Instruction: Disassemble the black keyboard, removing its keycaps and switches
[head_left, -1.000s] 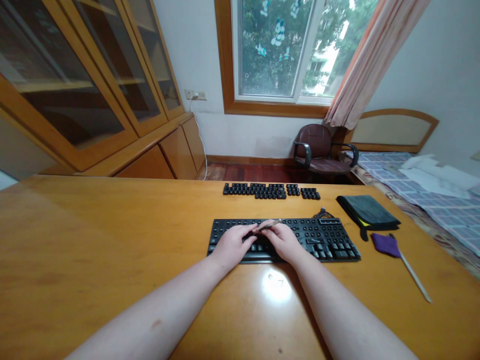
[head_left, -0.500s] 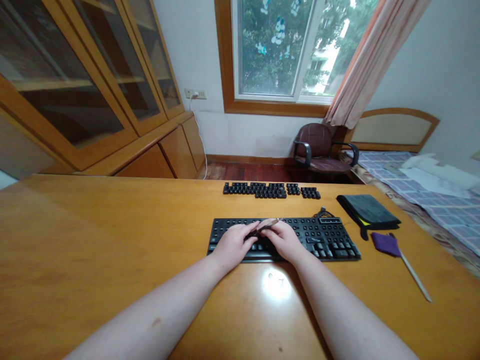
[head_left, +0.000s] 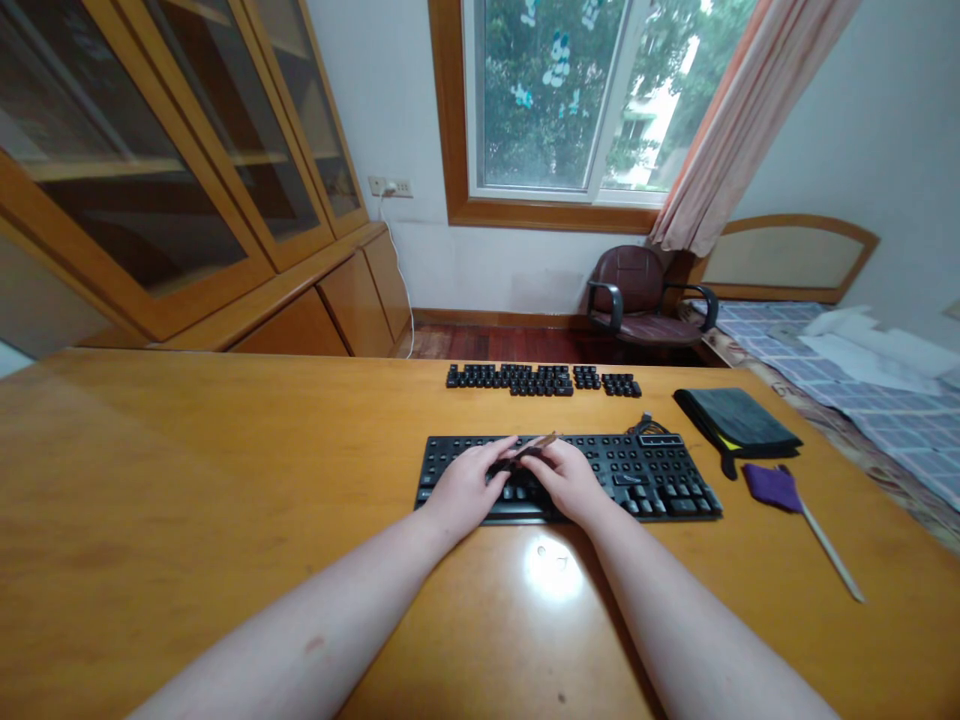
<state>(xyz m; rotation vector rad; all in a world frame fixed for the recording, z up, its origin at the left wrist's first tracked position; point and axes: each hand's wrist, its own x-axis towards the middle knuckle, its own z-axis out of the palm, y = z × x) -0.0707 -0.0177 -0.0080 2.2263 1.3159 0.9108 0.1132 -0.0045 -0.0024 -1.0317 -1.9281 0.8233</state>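
A black keyboard (head_left: 679, 478) lies on the wooden table, many of its key positions bare of caps, with caps still on at its lower right. In my right hand (head_left: 570, 480) is a slim brown and dark tool (head_left: 549, 440), pinched between thumb and fingers and slanting over the middle keys. My left hand (head_left: 463, 487) rests on the keyboard just left of it, thumb and forefinger apart around the tool's dark lower end. The tool's tip and the keys beneath my fingers are hidden.
Loose black keycaps (head_left: 544, 380) sit in rows along the table's far edge. A coiled cable (head_left: 646, 426) lies behind the keyboard. To the right are a dark folded case (head_left: 739, 420) and a purple cloth (head_left: 772, 487) with a pale stick (head_left: 832, 552).
The tool in my right hand has tilted slightly, its upper end a little higher and turned. My left fingers have shifted slightly; the keyboard stays in place.
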